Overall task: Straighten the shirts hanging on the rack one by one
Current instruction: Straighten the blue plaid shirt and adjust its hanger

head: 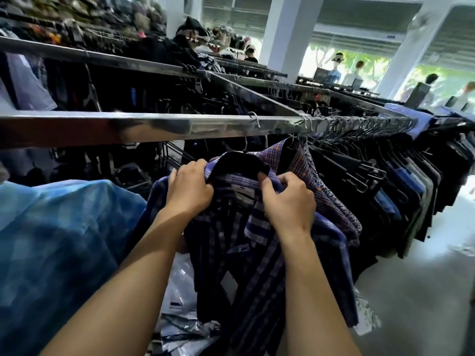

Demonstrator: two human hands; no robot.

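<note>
A dark blue plaid shirt (259, 253) hangs on a black hanger (239, 163) from the shiny metal rail (154, 127). My left hand (189, 191) grips the shirt's left collar and shoulder. My right hand (288, 201) pinches the right side of the collar by the hanger's end. Just behind it hangs an orange and purple checked shirt (305, 165). A dense row of dark shirts (401, 183) on black hangers fills the rail to the right.
A blue plastic-covered bundle (56, 247) sits low at the left. Crumpled plastic bags (180, 317) lie on the floor below the shirt. More racks of dark clothes (128, 80) run behind. White pillars (290, 34) and people stand at the back right; grey floor (416, 291) at right.
</note>
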